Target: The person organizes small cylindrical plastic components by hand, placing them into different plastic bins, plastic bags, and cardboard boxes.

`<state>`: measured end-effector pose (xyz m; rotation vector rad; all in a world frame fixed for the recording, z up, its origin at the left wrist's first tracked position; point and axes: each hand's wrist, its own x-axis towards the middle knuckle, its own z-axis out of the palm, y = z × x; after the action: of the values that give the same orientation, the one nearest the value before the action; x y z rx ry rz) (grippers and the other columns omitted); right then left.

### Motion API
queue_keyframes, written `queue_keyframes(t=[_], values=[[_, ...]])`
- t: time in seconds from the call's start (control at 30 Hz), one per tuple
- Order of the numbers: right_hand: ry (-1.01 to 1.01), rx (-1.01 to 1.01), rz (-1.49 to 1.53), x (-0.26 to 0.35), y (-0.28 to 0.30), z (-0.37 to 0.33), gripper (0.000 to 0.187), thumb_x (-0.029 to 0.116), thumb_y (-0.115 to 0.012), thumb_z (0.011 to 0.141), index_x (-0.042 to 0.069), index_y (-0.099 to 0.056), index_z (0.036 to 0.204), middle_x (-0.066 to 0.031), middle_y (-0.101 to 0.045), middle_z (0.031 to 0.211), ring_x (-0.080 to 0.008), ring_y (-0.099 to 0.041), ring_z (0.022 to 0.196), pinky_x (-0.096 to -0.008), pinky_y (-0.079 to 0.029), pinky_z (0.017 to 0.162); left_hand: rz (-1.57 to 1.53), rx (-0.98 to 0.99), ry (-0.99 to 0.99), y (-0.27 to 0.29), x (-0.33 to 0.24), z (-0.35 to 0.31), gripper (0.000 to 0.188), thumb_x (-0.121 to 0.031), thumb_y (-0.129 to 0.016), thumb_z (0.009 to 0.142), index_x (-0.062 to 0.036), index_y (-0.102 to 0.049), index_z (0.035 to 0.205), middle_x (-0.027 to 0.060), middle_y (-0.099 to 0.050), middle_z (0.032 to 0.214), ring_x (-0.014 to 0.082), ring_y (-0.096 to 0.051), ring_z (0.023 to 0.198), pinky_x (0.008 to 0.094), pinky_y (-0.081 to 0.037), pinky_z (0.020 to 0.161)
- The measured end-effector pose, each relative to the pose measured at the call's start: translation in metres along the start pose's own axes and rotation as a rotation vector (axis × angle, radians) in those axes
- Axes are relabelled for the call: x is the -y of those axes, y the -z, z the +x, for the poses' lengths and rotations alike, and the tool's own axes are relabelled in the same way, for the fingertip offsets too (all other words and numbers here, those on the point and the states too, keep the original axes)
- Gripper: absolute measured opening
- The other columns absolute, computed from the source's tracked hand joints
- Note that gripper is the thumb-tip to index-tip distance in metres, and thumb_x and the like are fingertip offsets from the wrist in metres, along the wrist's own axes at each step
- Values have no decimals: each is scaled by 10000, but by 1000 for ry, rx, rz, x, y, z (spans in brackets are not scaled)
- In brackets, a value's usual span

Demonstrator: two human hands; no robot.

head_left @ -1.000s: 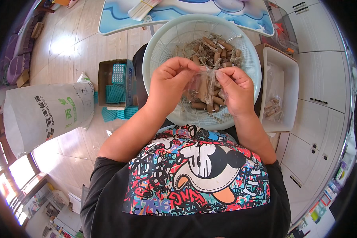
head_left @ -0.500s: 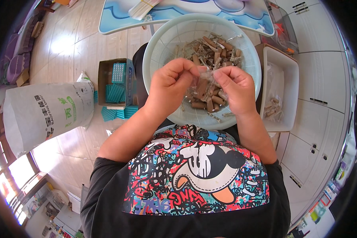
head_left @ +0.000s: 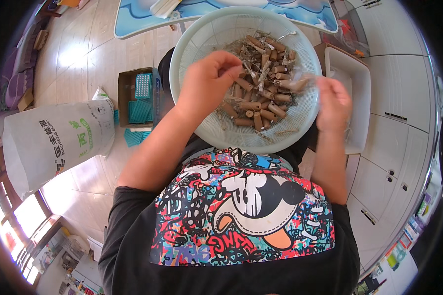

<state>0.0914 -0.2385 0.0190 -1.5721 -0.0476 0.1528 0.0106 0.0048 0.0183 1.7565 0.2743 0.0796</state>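
Note:
A large pale green mesh basket sits before me, holding a heap of short brown cardboard-like tubes mixed with dry, twisted plant-like strips. Over the basket's left half is my left hand, thumb and fingers drawn together; whatever is pinched there cannot be made out. My right hand, smeared by motion, is at the basket's right rim. Its closed fingertips grip a clear plastic bag, blurred, which trails left over the heap and seems to have something brown inside.
Right of the basket stands a white bin. A cardboard box with teal plastic grids is on the floor at left, beside a big white sack. A blue-and-white patterned table borders the far side.
My hands have moved apart: the right went right to the basket's rim, carrying the clear plastic bag. My left hand has risen slightly. More of the heap shows, and the whole view has shifted a little.

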Motion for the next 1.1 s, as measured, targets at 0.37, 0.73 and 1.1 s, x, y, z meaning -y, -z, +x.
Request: queue_keyframes(t=[0.37, 0.73, 1.1], values=[[17, -553, -1011, -76, 211, 25, 290, 268, -610, 784, 10, -632, 914, -42, -630, 801, -114, -562, 711, -246, -441, 698, 1181, 455, -190, -17, 17, -3, 165, -89, -600, 682, -123, -633, 840, 59, -605, 886, 275, -572, 866, 338, -484, 711], [126, 402, -290, 3, -15, -15, 183, 126, -612, 806, 27, -610, 959, -3, -591, 775, -50, -513, 681, -207, -417, 596, 294, 300, -50, -7, -8, -2, 149, -77, -572, 795, -20, -591, 931, 62, -587, 720, 116, -531, 668, 251, -440, 633], [25, 398, -175, 8, -52, -24, 111, 112, -615, 806, 14, -602, 856, 23, -553, 699, -21, -461, 595, -186, -368, 516, -205, 338, 105, 2, -29, -14, 138, -75, -526, 852, 17, -572, 944, 10, -562, 762, 76, -508, 723, 206, -427, 657]])
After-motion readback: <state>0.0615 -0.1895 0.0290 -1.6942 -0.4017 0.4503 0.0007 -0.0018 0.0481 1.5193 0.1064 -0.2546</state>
